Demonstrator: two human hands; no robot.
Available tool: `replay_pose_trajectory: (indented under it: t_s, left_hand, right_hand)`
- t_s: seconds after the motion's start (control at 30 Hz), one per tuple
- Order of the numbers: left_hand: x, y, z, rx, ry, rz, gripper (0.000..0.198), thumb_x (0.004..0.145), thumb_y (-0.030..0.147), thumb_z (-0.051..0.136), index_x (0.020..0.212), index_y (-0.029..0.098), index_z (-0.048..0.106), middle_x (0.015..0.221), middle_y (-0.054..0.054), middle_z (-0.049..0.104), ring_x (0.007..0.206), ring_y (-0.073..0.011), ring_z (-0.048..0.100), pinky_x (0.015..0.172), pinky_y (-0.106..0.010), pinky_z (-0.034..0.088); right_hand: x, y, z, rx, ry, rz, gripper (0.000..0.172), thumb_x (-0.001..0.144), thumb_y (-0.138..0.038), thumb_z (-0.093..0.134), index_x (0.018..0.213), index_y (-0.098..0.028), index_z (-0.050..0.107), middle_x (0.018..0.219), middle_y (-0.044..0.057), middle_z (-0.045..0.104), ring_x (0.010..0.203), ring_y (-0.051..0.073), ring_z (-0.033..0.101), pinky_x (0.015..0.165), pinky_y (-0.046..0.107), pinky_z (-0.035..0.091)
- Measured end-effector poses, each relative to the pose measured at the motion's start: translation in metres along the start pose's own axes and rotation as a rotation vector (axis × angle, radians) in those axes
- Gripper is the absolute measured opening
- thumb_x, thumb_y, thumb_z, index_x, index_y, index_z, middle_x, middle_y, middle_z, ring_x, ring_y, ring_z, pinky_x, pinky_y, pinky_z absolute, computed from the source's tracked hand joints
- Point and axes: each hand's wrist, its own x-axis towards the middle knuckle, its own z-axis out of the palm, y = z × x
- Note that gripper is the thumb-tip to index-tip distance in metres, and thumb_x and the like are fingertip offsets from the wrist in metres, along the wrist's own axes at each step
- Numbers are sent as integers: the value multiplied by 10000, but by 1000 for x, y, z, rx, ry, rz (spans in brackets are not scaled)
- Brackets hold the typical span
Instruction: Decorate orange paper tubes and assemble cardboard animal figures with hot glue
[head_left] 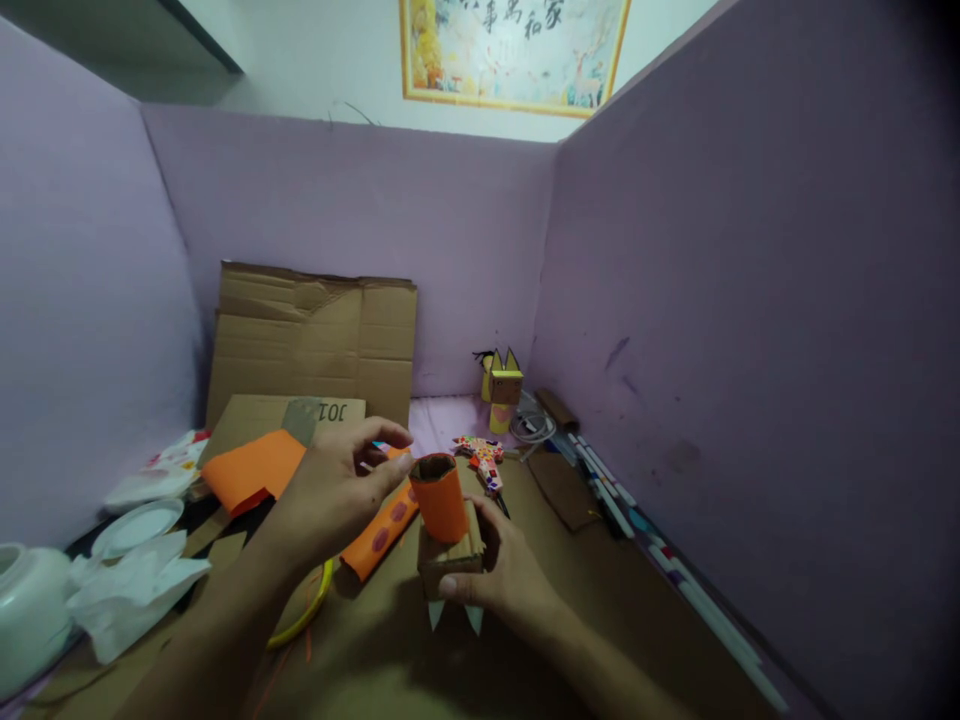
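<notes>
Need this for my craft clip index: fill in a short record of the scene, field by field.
setting: brown table walled by purple panels
left hand: open, fingertips at the rim of the orange tube
right hand: grips the cardboard block that the tube stands on
block detail: white paper points at its lower edge
left side: orange paper, crumpled white paper
back: cardboard sheets, small yellow figure
right wall: row of pens
</notes>
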Motion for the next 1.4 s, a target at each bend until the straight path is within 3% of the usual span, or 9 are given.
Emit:
replay_pose_trajectory:
  t_s: [0.13, 0.23, 0.37, 0.53, 0.73, 1.03, 1.2, 1.4]
  left_hand:
    - [-1, 3, -3, -65, 65, -30, 289, 707, 438, 646, 817, 172, 678, 618, -23, 643, 539, -164, 580, 497, -272, 458]
    - [-3, 5, -3, -198, 70, 4, 376, 687, 452, 685, 924, 161, 669, 860, -76, 704, 757, -212, 656, 638, -308, 524]
    - [-3, 2, 4, -426, 12, 45, 533, 672, 423, 727, 1129, 173, 613, 1145, -120, 661, 1041, -276, 620, 852, -382, 514]
    - [-1, -8, 17, -481, -85, 154, 380, 732, 364, 716, 1084, 229, 671, 1197, -88, 645, 1089, -279, 595, 900, -387, 491]
    - [-1, -19, 31, -547, -105, 255, 163, 784, 352, 684, 859, 230, 760, 1091, -77, 686, 1049, -251, 608, 864, -334, 481]
    - [-4, -21, 39, -660, -171, 335, 241, 799, 414, 655, 790, 191, 747, 951, -80, 711, 988, -244, 611, 848, -320, 458]
    - [-6, -24, 44, -756, -231, 258, 220, 805, 406, 649, 762, 195, 693, 797, -34, 673, 722, -176, 611, 664, -293, 472]
    - [-10, -26, 52, -744, -158, 236, 263, 850, 362, 590, 686, 174, 674, 672, -32, 643, 641, -164, 573, 607, -290, 434]
  right_hand:
    - [0, -2, 1, 38, -2, 36, 689, 510, -281, 872, 1135, -237, 585, 1082, 52, 677, 1020, 277, 620, 891, 400, 469]
    - [0, -6, 3, 125, 4, 85, 757, 488, -308, 876, 1174, -229, 564, 1107, 67, 676, 1044, 287, 620, 896, 410, 473]
    - [-2, -11, 4, 187, -62, 121, 731, 494, -338, 876, 1158, -226, 592, 1133, 73, 673, 1062, 293, 619, 895, 407, 479]
    - [-4, -10, 6, 181, -133, 100, 677, 496, -327, 885, 1107, -214, 617, 1057, 60, 690, 1015, 278, 632, 895, 401, 477]
    - [-4, -3, 8, 116, -159, 82, 693, 476, -327, 896, 1102, -228, 615, 1069, 50, 675, 993, 271, 623, 833, 369, 493]
    - [-6, -7, 10, 50, -141, 65, 666, 487, -332, 880, 1085, -232, 605, 1073, 54, 657, 1006, 272, 612, 840, 382, 495]
    - [-8, -6, 12, 25, -99, 84, 729, 466, -351, 885, 1116, -226, 581, 1082, 65, 658, 1032, 283, 608, 885, 413, 478]
    - [-10, 2, 13, -44, -35, 104, 770, 431, -345, 893, 1129, -225, 593, 1094, 70, 669, 1024, 285, 616, 888, 415, 485]
